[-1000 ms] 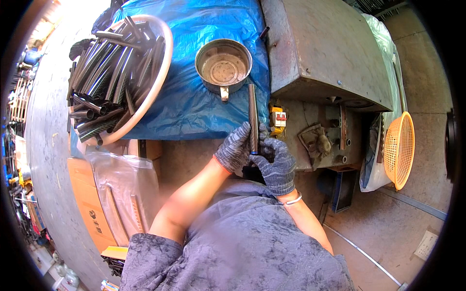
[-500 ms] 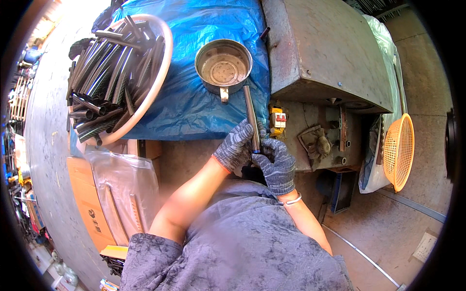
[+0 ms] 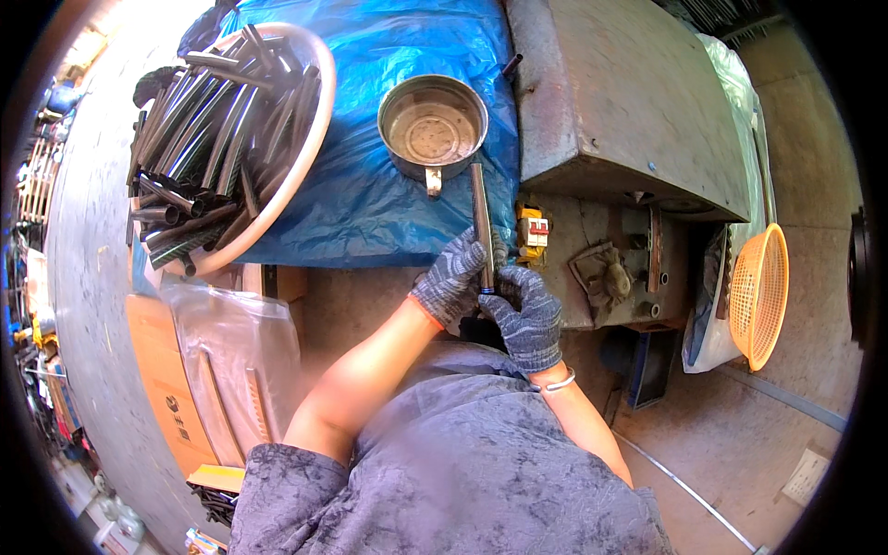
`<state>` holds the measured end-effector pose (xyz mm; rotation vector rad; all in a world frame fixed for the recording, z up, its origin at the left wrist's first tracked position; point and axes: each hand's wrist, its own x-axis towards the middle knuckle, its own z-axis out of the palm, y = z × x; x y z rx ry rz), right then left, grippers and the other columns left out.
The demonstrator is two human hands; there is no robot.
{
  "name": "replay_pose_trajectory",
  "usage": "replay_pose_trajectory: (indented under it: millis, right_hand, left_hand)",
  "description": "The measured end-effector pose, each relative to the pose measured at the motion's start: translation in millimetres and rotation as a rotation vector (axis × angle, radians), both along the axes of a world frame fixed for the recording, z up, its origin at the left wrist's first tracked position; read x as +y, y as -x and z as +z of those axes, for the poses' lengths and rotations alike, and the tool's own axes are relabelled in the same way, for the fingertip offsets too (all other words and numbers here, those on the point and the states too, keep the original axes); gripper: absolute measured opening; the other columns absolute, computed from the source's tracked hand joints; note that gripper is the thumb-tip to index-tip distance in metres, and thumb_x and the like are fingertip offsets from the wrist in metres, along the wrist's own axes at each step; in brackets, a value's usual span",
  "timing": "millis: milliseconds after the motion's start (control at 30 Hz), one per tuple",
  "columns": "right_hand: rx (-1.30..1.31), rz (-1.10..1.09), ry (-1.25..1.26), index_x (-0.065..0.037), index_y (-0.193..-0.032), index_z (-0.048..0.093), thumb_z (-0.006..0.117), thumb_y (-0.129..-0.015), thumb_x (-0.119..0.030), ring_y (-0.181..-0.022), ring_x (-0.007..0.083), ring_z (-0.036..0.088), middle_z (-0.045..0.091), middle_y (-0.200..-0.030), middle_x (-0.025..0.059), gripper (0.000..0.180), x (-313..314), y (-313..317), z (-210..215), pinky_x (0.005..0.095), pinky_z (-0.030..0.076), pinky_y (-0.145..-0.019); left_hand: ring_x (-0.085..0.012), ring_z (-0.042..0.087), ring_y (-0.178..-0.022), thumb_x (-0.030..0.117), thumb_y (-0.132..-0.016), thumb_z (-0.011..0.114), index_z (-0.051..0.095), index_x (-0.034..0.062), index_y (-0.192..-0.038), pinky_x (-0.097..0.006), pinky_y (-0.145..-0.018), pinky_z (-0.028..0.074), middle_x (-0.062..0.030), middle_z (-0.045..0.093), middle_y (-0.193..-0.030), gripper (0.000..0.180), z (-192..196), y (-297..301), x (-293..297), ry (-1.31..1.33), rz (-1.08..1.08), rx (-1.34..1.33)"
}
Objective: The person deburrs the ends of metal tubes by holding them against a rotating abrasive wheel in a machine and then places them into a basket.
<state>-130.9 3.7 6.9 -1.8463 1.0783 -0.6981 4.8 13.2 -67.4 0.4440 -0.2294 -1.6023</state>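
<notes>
A dark, shiny tube [image 3: 480, 215] stands nearly upright in front of me, its far end close to the pot's handle. Grey knitted gloves cover both hands. My left hand [image 3: 451, 280] is closed round the tube's lower part. At the tube's near end, my right hand [image 3: 527, 319] is closed with its fingertips on it; a blue band shows there. Just beyond is a round metal pot [image 3: 433, 129] with a worn inside, resting on blue plastic sheeting [image 3: 351, 217]. On the left, a pale basin [image 3: 319, 120] is heaped with similar black tubes [image 3: 217, 139].
A grey metal machine housing [image 3: 638, 102] rises at the right, with a yellow switch box [image 3: 534, 231] and a crumpled dirty cloth [image 3: 606, 277] below. An orange mesh basket [image 3: 758, 296] hangs farther right. Cardboard [image 3: 162, 379] and clear plastic bagging [image 3: 245, 333] lie at the left.
The tube has turned slightly more upright, still in both hands. The pot and basin appear shifted a little to the right in the picture. My grip looks the same.
</notes>
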Motion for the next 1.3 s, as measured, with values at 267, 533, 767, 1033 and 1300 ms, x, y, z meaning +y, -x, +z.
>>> replay_pose_trajectory:
  millis: [267,533,767,1033,1300]
  right_hand:
    - [-0.023,0.004,-0.074,0.0,-0.107,0.06,0.073,-0.079,-0.007,-0.076,0.0195,0.07,0.07,-0.087,0.0134,0.031,0,-2,-1,0.031,0.053,-0.068]
    - [0.028,-0.005,-0.143,0.002,-0.105,0.059,0.073,-0.078,-0.003,-0.076,0.0133,0.067,0.071,-0.086,0.0107,0.03,0,-4,9,0.028,0.053,-0.068]
    - [-0.057,-0.055,-0.227,0.002,-0.112,0.059,0.071,-0.081,-0.006,-0.079,0.0172,0.069,0.07,-0.088,0.0134,0.034,4,-1,2,0.03,0.053,-0.071]
    - [0.002,-0.031,-0.116,0.002,-0.109,0.06,0.072,-0.08,-0.006,-0.08,0.0209,0.07,0.07,-0.089,0.0146,0.033,6,2,2,0.0311,0.053,-0.071]
    - [0.002,-0.024,-0.065,0.001,-0.107,0.061,0.073,-0.08,-0.008,-0.079,0.0219,0.07,0.07,-0.086,0.0148,0.031,8,-1,3,0.0321,0.053,-0.07]
  left_hand:
    - [-0.0124,0.056,-0.078,0.054,-0.087,0.06,0.058,0.0064,-0.103,-0.026,-0.069,0.049,-0.0021,0.058,-0.086,0.05,-5,5,4,-0.079,0.059,-0.229]
    - [-0.0134,0.058,-0.077,0.057,-0.093,0.047,0.059,0.0069,-0.1,-0.027,-0.073,0.05,-0.0031,0.06,-0.085,0.052,3,3,-2,-0.218,-0.047,-0.114]
    - [-0.0141,0.058,-0.078,0.056,-0.09,0.054,0.059,0.0071,-0.101,-0.028,-0.074,0.05,-0.0028,0.06,-0.086,0.051,9,5,2,-0.253,-0.003,-0.138]
    - [-0.0147,0.06,-0.08,0.055,-0.085,0.062,0.059,0.0082,-0.103,-0.03,-0.072,0.052,-0.0025,0.062,-0.089,0.051,5,6,8,-0.225,0.016,-0.173]
    - [-0.0136,0.058,-0.078,0.053,-0.085,0.064,0.059,0.0093,-0.102,-0.029,-0.07,0.051,-0.0012,0.06,-0.088,0.047,6,5,11,-0.241,0.027,-0.143]
